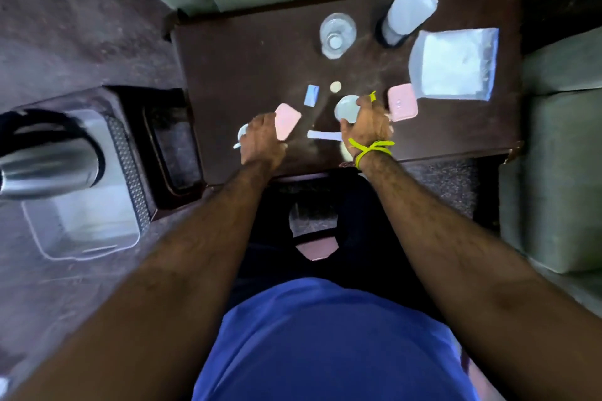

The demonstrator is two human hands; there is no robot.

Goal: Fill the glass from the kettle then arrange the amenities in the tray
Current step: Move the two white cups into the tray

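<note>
On the dark wooden table [247, 52] my left hand [260, 142] rests over a small white item [242, 132], with its fingers against a pink packet [287, 121]. My right hand [366, 124] closes around a round white container [348, 107]. A white stick-shaped item [322, 135] lies between the hands. A second pink packet [402, 102], a small blue sachet [311, 95] and a round white disc [335, 86] lie close by. The clear glass [337, 34] stands at the back. The steel kettle [49, 156] sits at the far left on a metal tray [97, 231].
A white bottle on a dark base [407, 15] stands at the back right of the table. A plastic bag of white cloth [454, 63] lies at the right. Grey-green cushions [553, 172] flank the table's right side and back.
</note>
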